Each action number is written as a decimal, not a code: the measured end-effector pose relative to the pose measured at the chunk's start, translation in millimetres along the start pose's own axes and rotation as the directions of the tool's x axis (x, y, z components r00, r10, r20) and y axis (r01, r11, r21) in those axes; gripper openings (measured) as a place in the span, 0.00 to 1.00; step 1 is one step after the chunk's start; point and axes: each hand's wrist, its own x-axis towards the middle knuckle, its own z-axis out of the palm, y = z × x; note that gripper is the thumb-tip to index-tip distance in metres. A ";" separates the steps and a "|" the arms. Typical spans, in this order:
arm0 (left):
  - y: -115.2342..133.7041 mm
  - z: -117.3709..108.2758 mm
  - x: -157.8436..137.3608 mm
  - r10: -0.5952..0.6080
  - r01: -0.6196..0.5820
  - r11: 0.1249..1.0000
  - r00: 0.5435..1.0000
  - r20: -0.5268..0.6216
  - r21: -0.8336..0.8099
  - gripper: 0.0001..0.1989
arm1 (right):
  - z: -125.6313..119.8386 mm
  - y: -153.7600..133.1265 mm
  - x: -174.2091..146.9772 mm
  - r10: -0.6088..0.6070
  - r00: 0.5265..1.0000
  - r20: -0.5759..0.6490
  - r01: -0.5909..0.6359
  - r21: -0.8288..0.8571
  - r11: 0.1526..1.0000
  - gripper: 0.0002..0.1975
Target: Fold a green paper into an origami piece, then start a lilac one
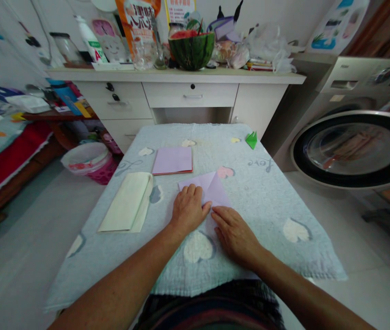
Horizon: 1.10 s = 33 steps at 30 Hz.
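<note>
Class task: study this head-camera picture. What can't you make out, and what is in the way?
- Head view: part of the lilac sheet, covered by the left hand and right hand.
- Head view: how many sheets the lilac-topped stack holds; its edges are too thin to count.
- Head view: the top of the bottle at upper right, cut off by the picture's edge.

Location: a home; we take it for a lived-in room used for several purposes. At left we note a bed [19,158] with a red-edged cover, and beside it a lined bin [93,158]. At right stands a washer [348,128], door open; the shapes behind the glass may be laundry, though the view is dim. Along the wall we record a drawer unit [191,94] bearing a cut watermelon [193,51] and a snack bag [136,23].
</note>
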 end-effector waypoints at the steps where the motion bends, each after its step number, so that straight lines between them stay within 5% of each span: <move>1: 0.1 -0.2 -0.2 -0.002 0.002 1.000 1.000 0.001 0.000 0.13 | 0.3 -0.9 -0.7 -0.006 1.000 0.001 0.006 -0.016 1.000 0.19; 19: 0.0 0.6 -0.3 -0.007 0.007 1.000 1.000 -0.012 0.000 0.13 | 4.1 -12.9 -9.1 0.145 0.989 0.024 -0.141 -0.113 0.983 0.21; 33: -0.9 -0.2 -0.8 0.010 -0.011 1.000 1.000 -0.023 -0.001 0.13 | 0.7 -12.8 -11.8 0.155 0.986 0.061 -0.146 -0.135 0.980 0.24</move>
